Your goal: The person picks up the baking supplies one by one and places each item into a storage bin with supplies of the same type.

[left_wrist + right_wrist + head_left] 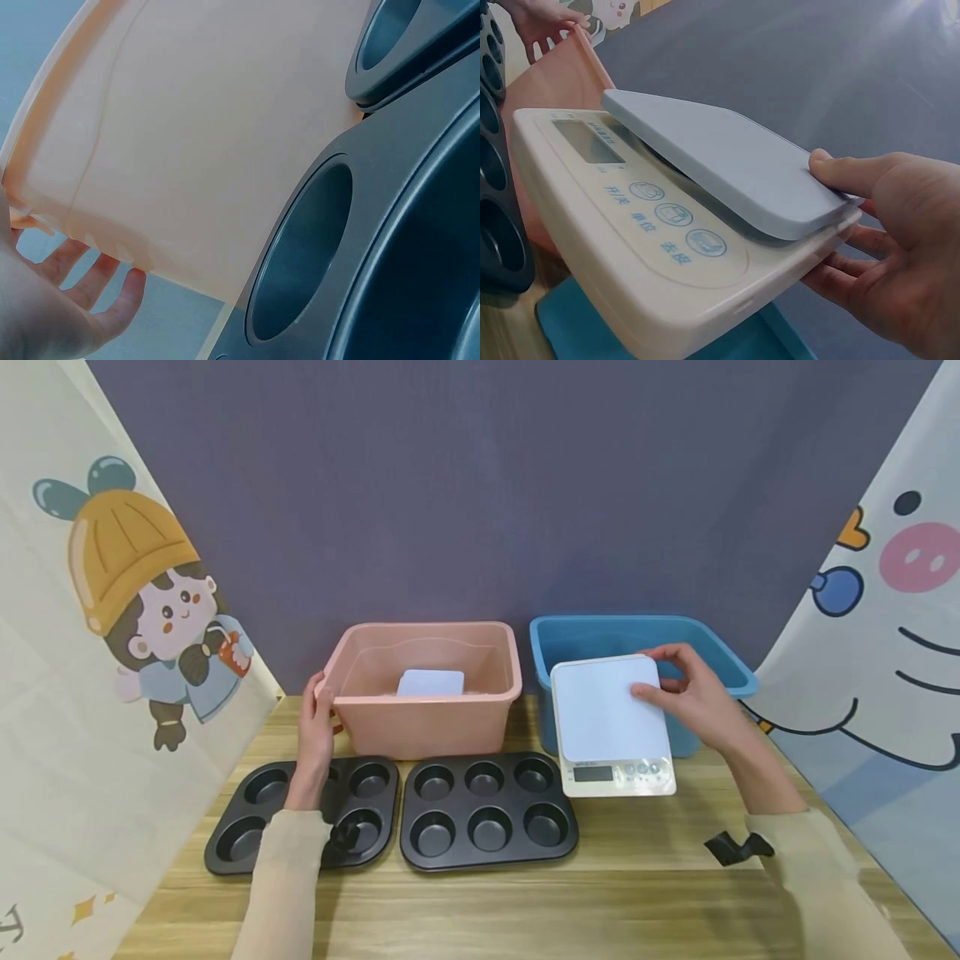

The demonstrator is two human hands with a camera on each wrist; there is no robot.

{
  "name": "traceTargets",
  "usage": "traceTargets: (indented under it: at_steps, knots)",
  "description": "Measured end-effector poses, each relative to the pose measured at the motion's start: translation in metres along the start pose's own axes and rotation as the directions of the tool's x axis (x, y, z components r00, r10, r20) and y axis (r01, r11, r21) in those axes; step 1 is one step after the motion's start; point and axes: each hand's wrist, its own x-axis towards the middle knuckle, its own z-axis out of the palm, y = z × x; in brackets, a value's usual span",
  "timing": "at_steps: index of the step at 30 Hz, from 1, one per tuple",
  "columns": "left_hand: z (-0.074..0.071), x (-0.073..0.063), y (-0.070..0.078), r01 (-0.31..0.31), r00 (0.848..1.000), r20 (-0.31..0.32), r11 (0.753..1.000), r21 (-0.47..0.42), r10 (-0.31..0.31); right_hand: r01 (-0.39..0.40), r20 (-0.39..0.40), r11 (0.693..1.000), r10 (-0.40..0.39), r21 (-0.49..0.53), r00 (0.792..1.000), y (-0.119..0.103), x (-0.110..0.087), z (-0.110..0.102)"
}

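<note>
A white kitchen scale (611,718) with a small display and round buttons is gripped by my right hand (693,697). The thumb lies on the weighing plate (727,165) and the other fingers reach under the body, as the right wrist view shows. The scale is tilted in front of the blue bin (645,627), covering part of it. My left hand (311,739) holds the pink bin (423,727) at its left front corner, with the fingertips (135,281) against the side below the rim. A white flat-topped object (431,682) lies inside the pink bin.
Two black muffin pans (489,810) lie side by side on the wooden table (525,914); the left pan (360,852) is partly under my left forearm. Behind the bins hangs a dark grey-blue cloth (480,493). Printed cartoon cloths stand at both sides.
</note>
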Motion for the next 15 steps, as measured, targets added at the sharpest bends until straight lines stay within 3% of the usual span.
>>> traceTargets:
  at_steps: [7,15]
  knots:
    - [0.0,0.002,-0.008,-0.015,1.0,-0.008,1.0,-0.004,0.015,0.004,-0.042,1.0,-0.004,-0.004,0.999,-0.01,0.009,0.004]
    - [0.003,-0.015,0.025,0.009,1.0,0.028,1.0,-0.023,-0.009,0.017,-0.057,1.0,-0.017,0.003,0.998,-0.019,0.02,0.009]
